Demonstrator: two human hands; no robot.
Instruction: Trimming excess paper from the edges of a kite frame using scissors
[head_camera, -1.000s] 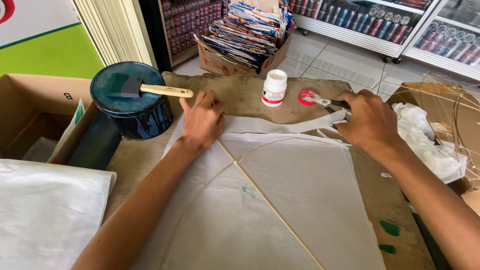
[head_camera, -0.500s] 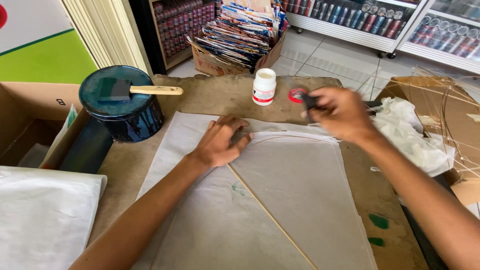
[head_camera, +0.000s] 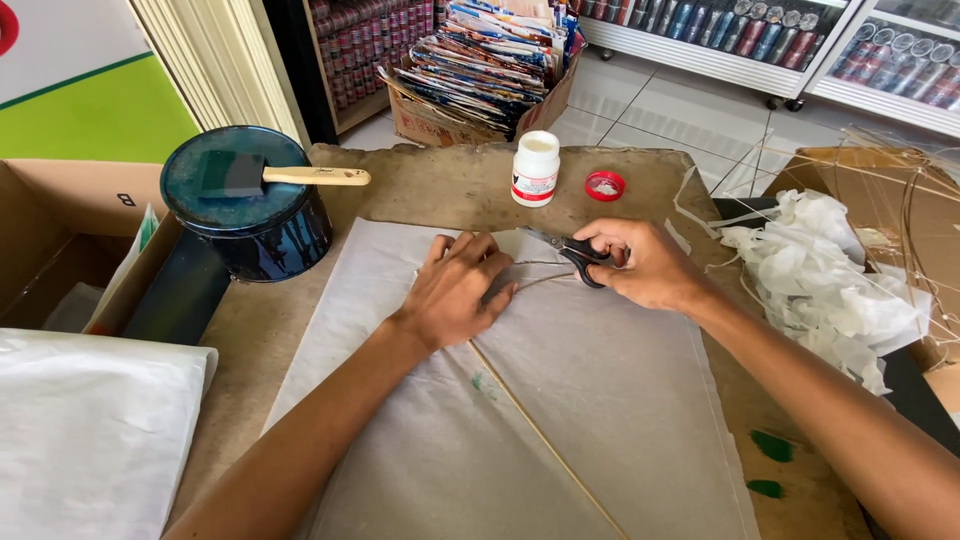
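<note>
- Right hand (head_camera: 645, 265) has its grip closed around black-handled scissors (head_camera: 572, 250), blades pointing left over the white kite paper (head_camera: 600, 400).
- Left hand (head_camera: 458, 290) lies flat, fingers together, pressing the paper and thin bamboo stick (head_camera: 540, 435) onto the tabletop (head_camera: 440, 185).
- White glue bottle (head_camera: 535, 168) and its red cap (head_camera: 604, 185) stand just behind.

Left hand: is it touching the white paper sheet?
Touching. The head view shows the left hand pressed flat on the white paper sheet, fingers spread, no gap.
</note>
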